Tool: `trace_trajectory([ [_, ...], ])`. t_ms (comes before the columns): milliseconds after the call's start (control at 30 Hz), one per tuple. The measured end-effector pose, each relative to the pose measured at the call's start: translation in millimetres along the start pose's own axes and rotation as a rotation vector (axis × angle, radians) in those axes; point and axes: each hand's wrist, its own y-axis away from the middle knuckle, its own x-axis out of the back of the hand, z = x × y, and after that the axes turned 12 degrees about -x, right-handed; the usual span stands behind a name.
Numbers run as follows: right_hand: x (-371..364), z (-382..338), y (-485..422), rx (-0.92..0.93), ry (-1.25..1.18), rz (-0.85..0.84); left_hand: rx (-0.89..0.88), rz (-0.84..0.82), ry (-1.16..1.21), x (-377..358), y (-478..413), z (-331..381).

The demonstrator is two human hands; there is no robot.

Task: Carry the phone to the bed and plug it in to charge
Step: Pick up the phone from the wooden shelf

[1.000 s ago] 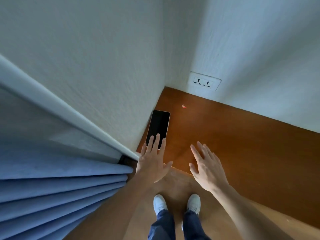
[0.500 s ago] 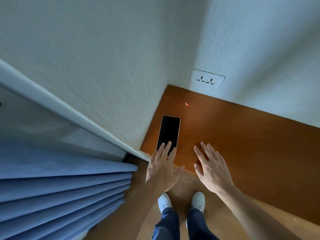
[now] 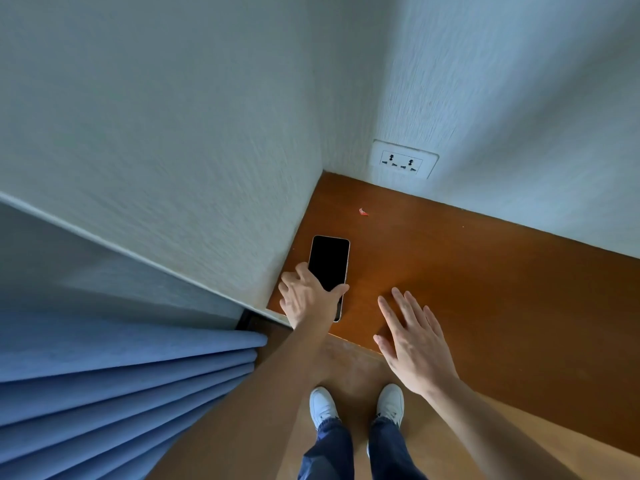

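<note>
**Left hand has the near end of the phone; long axis runs straight ahead**

Where two white walls (image 3: 173, 133) meet in a corner, a brown desk (image 3: 485, 289) fills the space, and the phone (image 3: 329, 261) lies flat on it close to the left-hand wall. A blue curtain (image 3: 121, 375) hangs at the person's left, and a double wall socket (image 3: 401, 162) sits just above the desk's far edge, well beyond the phone. The phone's long axis points away from the person, toward the corner, screen up and dark. The left hand (image 3: 308, 299) is on its near end, fingers curled over the left edge and thumb across the right edge, so it appears to be grasping the phone, though whether the phone has left the desk cannot be told. The right hand (image 3: 415, 341) hovers just to the right, open with fingers spread, holding nothing. Since the left hand is the one on the phone, a lift toward the body along that long axis looks like the natural next move. A small red scrap (image 3: 363, 212) lies between phone and socket.
</note>
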Motion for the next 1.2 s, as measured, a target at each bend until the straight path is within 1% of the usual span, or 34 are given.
trace_trajectory([
  [100,-1.9,-1.0,0.7,-0.007,0.006,-0.005,0.015,-0.03,0.038,2.4,-7.1,-0.5],
  [267,-1.8,-1.1,0.0,-0.006,0.012,0.001,-0.041,-0.024,0.11,6.5,-10.6,5.1],
  [400,0.6,0.5,-2.4,0.009,0.015,0.008,-0.113,-0.095,0.27,15.0,-12.7,4.1],
  [467,7.9,0.3,-3.5,0.019,-0.027,0.014,-0.086,-0.141,0.377,19.9,-7.6,3.0],
  [533,22.8,0.0,-4.7,-0.008,-0.119,-0.001,-0.058,-0.156,0.5,25.7,0.6,2.6],
  [667,65.9,-6.3,-3.4,-0.093,-0.431,0.032,-0.061,-0.105,0.762,41.0,20.2,6.6],
  [767,95.2,-18.6,5.8,-0.089,-0.704,-0.021,-0.082,-0.048,0.826,56.5,37.1,15.0],
  [900,122.2,-40.1,22.8,-0.107,-1.052,-0.082,-0.07,-0.033,0.949,73.0,59.0,26.7],
  [1000,133.1,-54.0,34.3,-0.127,-1.181,-0.111,-0.106,0.001,0.977,82.8,73.7,34.6],
  [1100,139.8,-61.6,45.8,-0.164,-1.284,-0.129,-0.105,0.03,1.023,90.4,87.7,40.8],
  [1200,140.8,-63.4,56.5,-0.213,-1.364,-0.176,-0.124,0.033,0.978,91.9,97.3,44.5],
])
